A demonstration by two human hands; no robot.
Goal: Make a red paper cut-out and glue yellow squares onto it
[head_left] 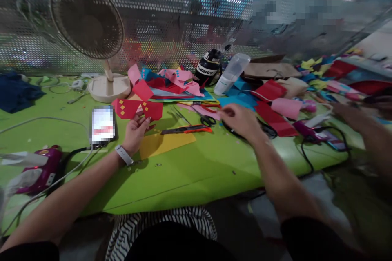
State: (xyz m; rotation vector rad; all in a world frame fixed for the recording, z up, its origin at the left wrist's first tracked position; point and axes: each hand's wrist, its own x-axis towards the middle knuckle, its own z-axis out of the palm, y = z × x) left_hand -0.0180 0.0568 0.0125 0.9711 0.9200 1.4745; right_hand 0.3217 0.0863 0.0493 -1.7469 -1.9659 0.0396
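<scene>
My left hand (139,128), with a pale watch on the wrist, grips a red felt piece (154,111) by its lower edge. Small yellow diamonds dot that piece. My right hand (240,118) is over the table, fingertips drawn together near a red strip; whatever they hold cannot be made out. Just left of it lie black-handled scissors (208,120). An orange utility knife (196,129) rests across a yellow felt sheet (171,144) between my hands. Thin metal tweezers (181,115) lie behind the knife.
A beige fan (108,87) and a phone (103,124) stand at left, with a purple glue gun (45,167) and cables nearer. Felt scraps (174,79), a black bottle (208,67) and a clear bottle (232,74) line the back. Another person's arm (364,126) reaches in at right.
</scene>
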